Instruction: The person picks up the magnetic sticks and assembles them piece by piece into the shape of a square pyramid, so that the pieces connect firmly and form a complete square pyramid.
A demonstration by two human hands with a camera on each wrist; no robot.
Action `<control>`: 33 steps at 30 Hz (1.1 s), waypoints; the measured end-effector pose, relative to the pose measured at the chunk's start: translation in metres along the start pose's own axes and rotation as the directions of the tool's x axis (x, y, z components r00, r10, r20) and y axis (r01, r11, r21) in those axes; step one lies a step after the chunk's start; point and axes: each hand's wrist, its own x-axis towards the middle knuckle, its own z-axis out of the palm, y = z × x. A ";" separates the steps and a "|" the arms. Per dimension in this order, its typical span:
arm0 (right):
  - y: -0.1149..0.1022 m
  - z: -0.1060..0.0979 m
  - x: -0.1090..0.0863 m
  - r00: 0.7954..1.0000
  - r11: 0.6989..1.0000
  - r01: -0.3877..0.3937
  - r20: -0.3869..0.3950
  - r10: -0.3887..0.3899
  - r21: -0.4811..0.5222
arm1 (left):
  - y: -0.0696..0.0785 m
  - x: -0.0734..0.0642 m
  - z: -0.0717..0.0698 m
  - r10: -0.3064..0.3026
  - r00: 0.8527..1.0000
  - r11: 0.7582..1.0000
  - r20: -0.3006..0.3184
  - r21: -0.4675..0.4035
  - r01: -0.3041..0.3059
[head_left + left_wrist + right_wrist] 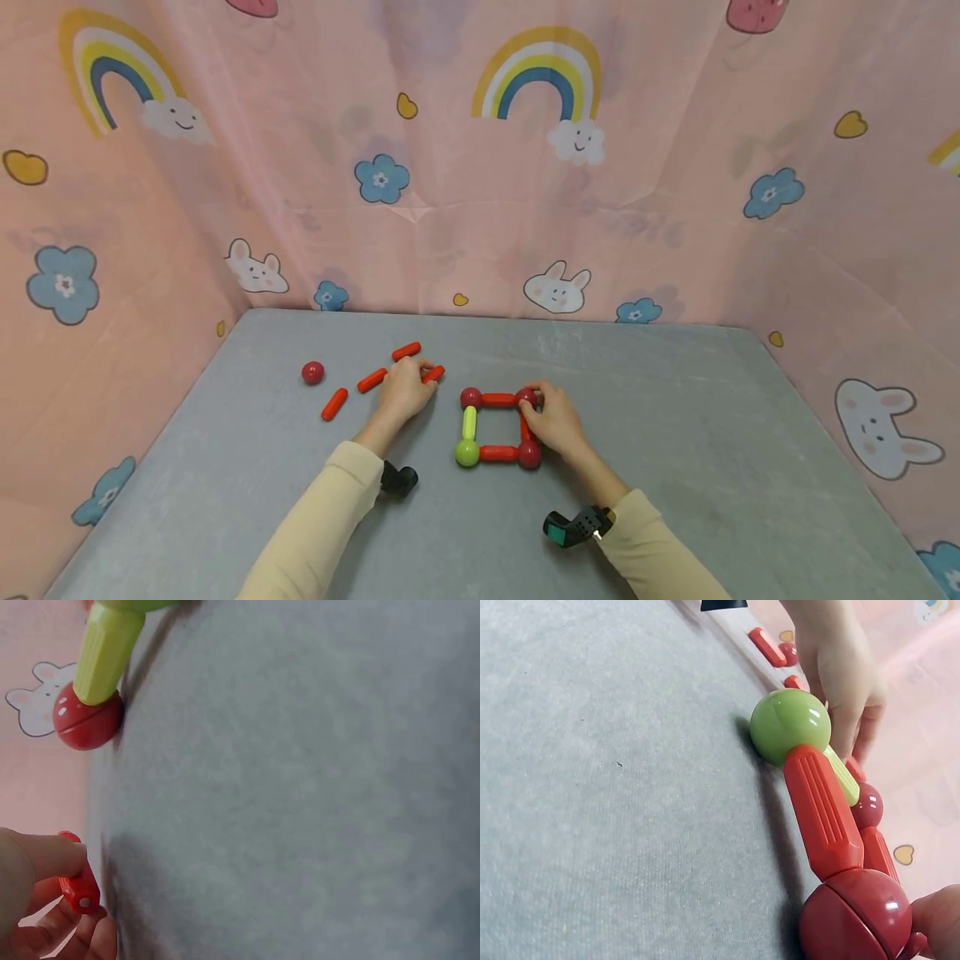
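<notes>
"Square frame (498,453): where does it lie?"

"Flat on the grey table (690,417), a little right of the middle in the head view. Four balls and four rods appear joined all round. Its near left corner is a green ball (467,452), with a light green rod (468,423) leading away from it; the other parts are red."

"And the fingers?"

"The left hand (405,390) pinches a red rod (81,889) between thumb and fingers, left of the frame. The right hand (558,417) grips the far right ball (527,398) of the frame."

"How would you do this well?"

"It looks like steadying with the right while the left brings a rod. I'd keep the right grip light, so the corner doesn't twist loose, and leave one rod end bare. The pale dot there suggests a magnet to me, so I'd hold it off the far left ball (470,398) until it's lined up."

"Edges and room?"

"The table's far edge runs beyond both hands, with the curtain (450,225) rising behind, so forward reach is short. Three loose rods (372,381) lie near the left hand, and farther left a loose red ball (312,372) could roll if brushed. The widest open stretch is to the right of the right hand."
</notes>
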 end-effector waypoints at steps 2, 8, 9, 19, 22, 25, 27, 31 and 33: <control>0.000 0.000 0.000 1.000 1.000 0.002 -0.002 -0.002 -0.002 | 0.000 -0.001 -0.001 0.024 1.000 0.999 0.012 -0.027 -0.023; 0.000 0.000 0.001 1.000 1.000 0.008 -0.006 -0.008 -0.009 | 0.004 -0.009 -0.007 0.118 0.993 0.991 0.013 -0.069 -0.117; 0.000 0.000 0.001 1.000 1.000 0.007 -0.006 -0.007 -0.010 | 0.004 -0.010 -0.008 0.138 0.990 0.988 0.009 -0.075 -0.137; 0.001 0.000 0.002 1.000 1.000 0.012 0.003 -0.012 -0.018 | 0.012 -0.027 -0.015 0.232 0.973 0.946 0.016 -0.239 -0.221; 0.001 -0.001 0.001 1.000 1.000 0.013 0.004 -0.013 -0.023 | 0.014 -0.034 -0.016 0.256 0.966 0.931 0.034 -0.279 -0.236; 0.000 0.000 0.002 1.000 1.000 0.007 0.006 -0.007 -0.025 | 0.016 -0.042 -0.018 0.289 0.957 0.916 0.041 -0.302 -0.263; 0.000 0.000 0.001 1.000 1.000 0.001 0.007 -0.001 -0.020 | 0.017 -0.046 -0.018 0.310 0.950 0.907 0.041 -0.313 -0.282; 0.001 0.001 0.001 1.000 1.000 -0.008 0.009 0.008 -0.014 | 0.019 -0.056 -0.019 0.351 0.935 0.885 0.054 -0.345 -0.313; 0.001 0.001 0.001 1.000 1.000 -0.010 0.007 0.010 -0.013 | 0.021 -0.061 -0.020 0.369 0.927 0.875 0.069 -0.361 -0.322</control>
